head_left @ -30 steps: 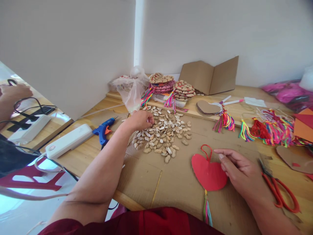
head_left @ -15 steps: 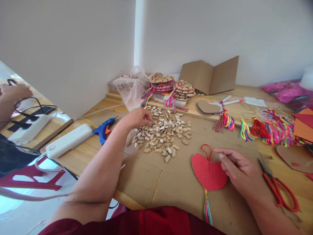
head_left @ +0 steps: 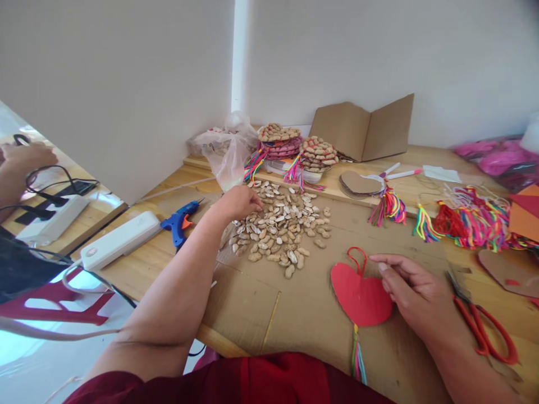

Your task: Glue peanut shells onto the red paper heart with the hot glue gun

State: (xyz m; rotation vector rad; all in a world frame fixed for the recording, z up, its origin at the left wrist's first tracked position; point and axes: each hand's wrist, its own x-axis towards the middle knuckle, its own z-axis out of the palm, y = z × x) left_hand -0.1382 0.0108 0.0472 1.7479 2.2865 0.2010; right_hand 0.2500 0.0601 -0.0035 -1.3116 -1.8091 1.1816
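A red heart-shaped card [head_left: 360, 294] with a red cord loop at its top and a multicoloured tassel below lies on the cardboard sheet [head_left: 240, 303]. My right hand [head_left: 412, 286] is closed at the heart's right edge, thumb and index finger near each other. Over the left side of a heap of peanut shells [head_left: 286, 224] is my left hand [head_left: 242, 203]. Its fingers are curled down into a pinch; whatever is between the fingertips is hidden.
A blue glue gun [head_left: 181, 221] and white power strip [head_left: 120, 241] lie left. Red-handled scissors [head_left: 480, 320] lie beside my right forearm. Behind are peanut-covered hearts [head_left: 319, 152], cardboard hearts [head_left: 360, 183] and tassels [head_left: 475, 219]. Another person's hand [head_left: 29, 157] shows far left.
My left hand has shifted very slightly over the peanut shells. The right hand and the red heart stay together in place; the whole view has moved a little.
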